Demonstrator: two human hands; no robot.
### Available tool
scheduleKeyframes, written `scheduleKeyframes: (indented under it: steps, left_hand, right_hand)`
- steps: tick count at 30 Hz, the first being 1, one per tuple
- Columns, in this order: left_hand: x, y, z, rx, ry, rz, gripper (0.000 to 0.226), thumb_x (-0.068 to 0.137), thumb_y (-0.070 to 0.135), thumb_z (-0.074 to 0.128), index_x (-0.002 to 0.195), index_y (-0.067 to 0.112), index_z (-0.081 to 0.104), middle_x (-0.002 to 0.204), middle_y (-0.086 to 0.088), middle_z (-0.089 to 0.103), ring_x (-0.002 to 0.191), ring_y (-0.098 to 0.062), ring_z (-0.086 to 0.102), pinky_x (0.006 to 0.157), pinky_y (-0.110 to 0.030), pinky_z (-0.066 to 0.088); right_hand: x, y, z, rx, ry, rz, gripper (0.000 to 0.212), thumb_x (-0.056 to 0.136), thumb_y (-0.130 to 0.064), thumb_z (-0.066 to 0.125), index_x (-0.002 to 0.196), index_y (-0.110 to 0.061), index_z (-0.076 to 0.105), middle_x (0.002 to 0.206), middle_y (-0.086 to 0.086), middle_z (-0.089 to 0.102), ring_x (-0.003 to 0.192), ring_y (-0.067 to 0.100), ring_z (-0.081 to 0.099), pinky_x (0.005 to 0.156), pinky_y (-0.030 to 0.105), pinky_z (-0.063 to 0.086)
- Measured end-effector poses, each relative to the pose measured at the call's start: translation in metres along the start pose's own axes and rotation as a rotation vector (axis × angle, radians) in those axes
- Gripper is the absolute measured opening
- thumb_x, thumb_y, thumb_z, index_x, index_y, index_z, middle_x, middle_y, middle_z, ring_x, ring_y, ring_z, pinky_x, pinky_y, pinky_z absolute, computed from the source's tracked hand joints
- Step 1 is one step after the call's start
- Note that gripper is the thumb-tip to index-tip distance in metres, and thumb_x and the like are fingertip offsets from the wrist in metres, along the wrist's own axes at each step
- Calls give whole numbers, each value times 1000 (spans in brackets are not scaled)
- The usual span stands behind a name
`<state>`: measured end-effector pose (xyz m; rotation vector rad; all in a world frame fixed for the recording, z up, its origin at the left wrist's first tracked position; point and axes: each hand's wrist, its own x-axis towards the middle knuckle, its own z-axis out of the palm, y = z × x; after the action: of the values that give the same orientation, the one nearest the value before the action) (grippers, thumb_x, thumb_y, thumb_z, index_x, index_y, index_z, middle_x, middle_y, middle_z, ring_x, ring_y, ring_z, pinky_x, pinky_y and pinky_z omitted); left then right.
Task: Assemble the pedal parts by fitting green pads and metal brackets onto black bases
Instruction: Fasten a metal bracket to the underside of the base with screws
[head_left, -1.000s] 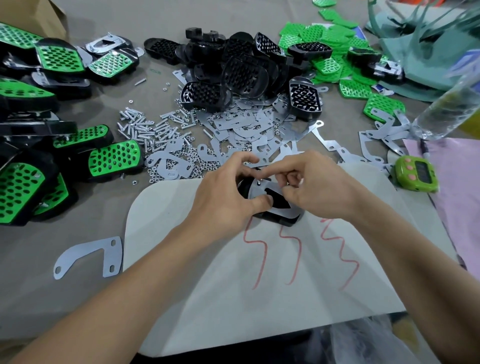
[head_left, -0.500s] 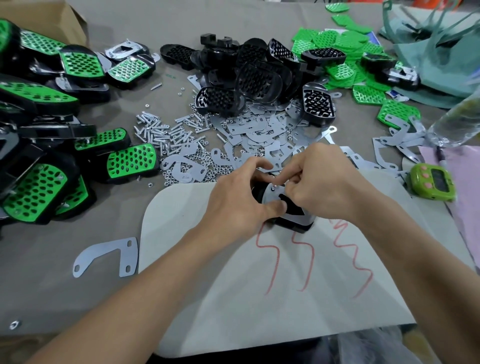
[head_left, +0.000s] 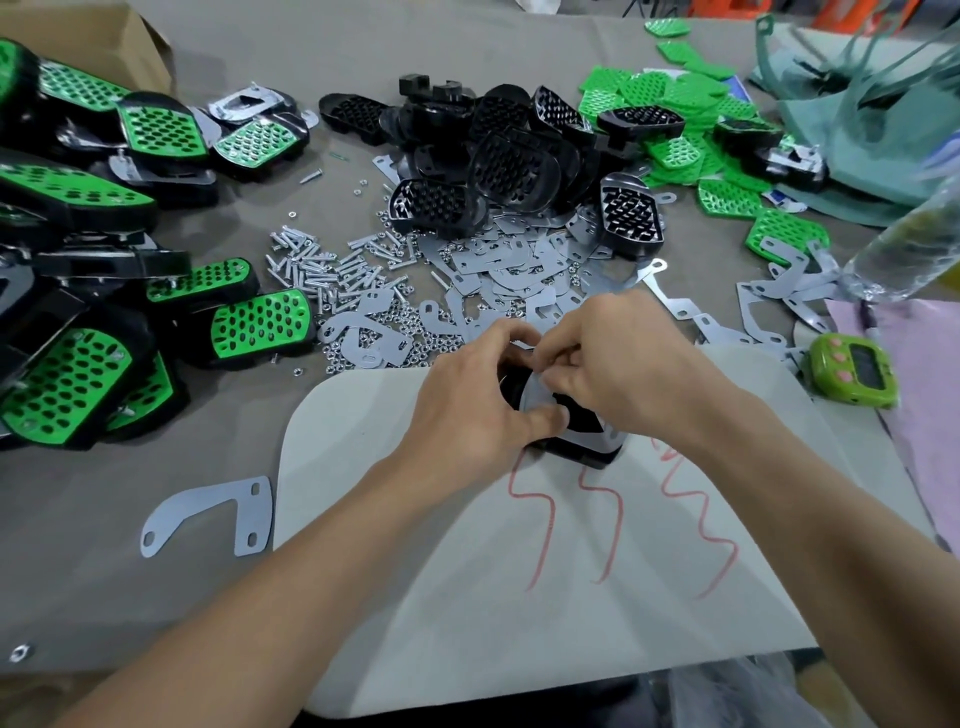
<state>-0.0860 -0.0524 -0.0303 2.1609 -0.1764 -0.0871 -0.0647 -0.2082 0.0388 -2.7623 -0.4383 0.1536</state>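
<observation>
Head view: at centre on the white mat, grips a black base with the left hand, pressing the thumb onto the metal bracket lying on top. Pinches the bracket's far edge with curled fingertips of the right hand. At 12 o'clock on the surface, a heap of spare black bases; at 1 o'clock, loose green pads; at 9 o'clock, finished pedals; at 3 o'clock, a green timer.
</observation>
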Motion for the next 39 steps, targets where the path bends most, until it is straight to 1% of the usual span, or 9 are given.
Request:
scheduleKeyframes:
  steps: [3,6,10,14,20,26,29,34,39]
  left_hand:
    - [1,1,1,22,8,16,58,60,51,77,111,49,49,94,27,65,91,-9,61,80,-31,48]
    - [1,1,1,38,19,13,53,59,52,78,103,50,48,92,36,62,93,-8,61,83,-32,49]
    - [1,-2,1,5,9,-8,56,60,50,80,107,53,50,101,38,64,104,-9,63,93,-35,53]
    - [3,-4,2,-8,3,-10,42,60,49,81,93,51,54,96,32,65,95,-4,64,87,-31,54]
    - [4,-7,3,-41,-29,8,30,67,42,84,86,40,61,80,23,64,77,-4,62,69,-27,48]
    - [2,-4,4,58,10,17,39,66,45,82,63,25,49,52,7,54,46,-5,48,45,-23,32]
    - [1,-4,8,151,-32,-9,36,68,45,73,65,15,53,59,1,63,56,-14,59,50,-33,42]
    - [4,-2,8,243,-77,-8,50,58,64,31,77,22,52,76,6,60,72,-13,50,60,-29,38]
    - [0,-4,7,93,13,28,40,64,58,71,69,23,51,61,7,55,57,-9,48,51,-28,34]
  right_hand:
    - [1,1,-5,-98,-76,-144,17,86,-14,67,91,-25,80,78,1,72,72,23,61,70,33,48]
    - [3,-1,-20,39,93,-278,10,83,-16,72,87,-22,80,78,-6,74,74,14,63,70,12,42]
    - [30,-7,-29,228,254,-137,12,80,-20,75,85,-28,82,68,-12,74,70,-1,68,69,1,42]
    - [61,-26,-3,340,246,36,28,88,-15,67,110,-26,79,81,-7,77,77,5,69,80,22,55]
    - [87,-65,18,-92,-126,-144,15,77,-9,74,82,-20,83,79,-4,75,78,19,70,69,27,56]
    - [93,-87,21,-309,-156,-208,17,78,-4,71,75,-9,55,73,7,58,72,28,57,61,34,46]
    - [90,-91,26,-395,-107,-286,30,85,3,51,72,-13,29,67,4,32,70,30,44,65,37,38]
    - [89,-98,33,-460,-97,-263,18,90,-1,48,89,-17,40,69,1,28,76,28,41,68,36,35]
    - [85,-80,29,-238,13,-102,8,87,-12,62,89,-10,55,73,4,49,75,30,54,64,36,43]
